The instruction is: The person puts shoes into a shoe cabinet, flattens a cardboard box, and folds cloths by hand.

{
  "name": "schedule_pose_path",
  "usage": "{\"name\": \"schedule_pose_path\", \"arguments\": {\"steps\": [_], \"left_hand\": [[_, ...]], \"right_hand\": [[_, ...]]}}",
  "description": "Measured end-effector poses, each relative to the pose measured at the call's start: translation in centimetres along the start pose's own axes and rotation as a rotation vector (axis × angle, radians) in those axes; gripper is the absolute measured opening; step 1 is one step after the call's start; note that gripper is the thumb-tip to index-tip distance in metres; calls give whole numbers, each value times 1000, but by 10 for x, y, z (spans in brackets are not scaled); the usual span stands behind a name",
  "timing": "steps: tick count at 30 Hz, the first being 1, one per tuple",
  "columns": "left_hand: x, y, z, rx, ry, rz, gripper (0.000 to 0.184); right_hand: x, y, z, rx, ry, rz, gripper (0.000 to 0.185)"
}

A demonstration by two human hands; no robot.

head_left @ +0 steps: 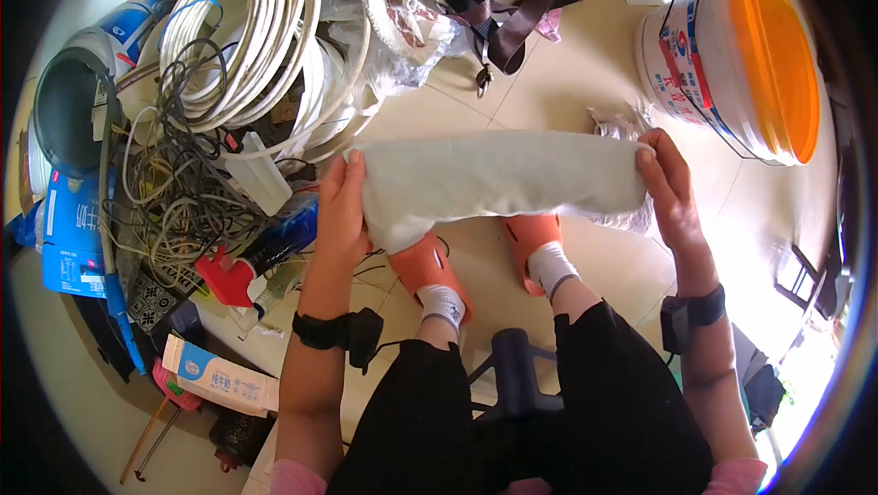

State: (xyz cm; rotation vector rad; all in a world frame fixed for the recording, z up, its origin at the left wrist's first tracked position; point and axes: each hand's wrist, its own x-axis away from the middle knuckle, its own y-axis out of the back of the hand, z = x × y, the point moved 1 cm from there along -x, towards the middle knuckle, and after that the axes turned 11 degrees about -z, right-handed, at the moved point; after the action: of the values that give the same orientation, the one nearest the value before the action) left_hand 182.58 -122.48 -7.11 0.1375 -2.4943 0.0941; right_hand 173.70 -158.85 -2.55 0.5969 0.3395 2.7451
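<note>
Coiled cable [294, 28] is lying far left; a bucket [681, 60] is sitting far right. Straps [512, 3] are lying between them.

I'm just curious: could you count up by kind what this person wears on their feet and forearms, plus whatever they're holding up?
Orange slippers: 2
White socks: 2
Black forearm straps: 2
Pale cloth, held between left hand and right hand: 1
Total: 7
</note>
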Motion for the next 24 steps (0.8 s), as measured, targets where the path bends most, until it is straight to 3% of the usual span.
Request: {"name": "schedule_pose_path", "arguments": {"steps": [2,4,5,8,11,14,16,18,20,22,23,24], "left_hand": [[-3,-4,2,80,88,-10,34],[-9,-5,6,207,241,70,35],[-8,-9,3,207,239,71,35],[6,-31,-14,207,214,98,37],[23,-57,-21,9,44,161,38],[32,-80,-11,25,-92,172,39],[40,-79,-10,87,-126,227,41],[40,-74,-8,148,-79,265,44],[40,-72,-11,120,-99,215,46],[23,-57,1,207,-4,258,44],[17,-53,5,254,64,356,55],[10,-49,7,258,50,356,55]], "right_hand": [[-4,-16,6,32,97,-83,19],[-7,-27,10,-110,6,-184,21],[-5,-32,24,-161,-97,-174,24],[-8,-50,31,-281,-79,-131,26],[-3,-73,58,-253,-38,133,24],[3,-93,86,-214,-58,344,23],[3,-113,90,-372,-25,443,26],[0,-135,76,-547,42,499,31],[-5,-140,75,-423,63,568,46],[-8,-142,76,-393,99,631,47],[-6,-141,78,-395,122,551,33],[-11,-138,82,-391,136,556,33]]}}
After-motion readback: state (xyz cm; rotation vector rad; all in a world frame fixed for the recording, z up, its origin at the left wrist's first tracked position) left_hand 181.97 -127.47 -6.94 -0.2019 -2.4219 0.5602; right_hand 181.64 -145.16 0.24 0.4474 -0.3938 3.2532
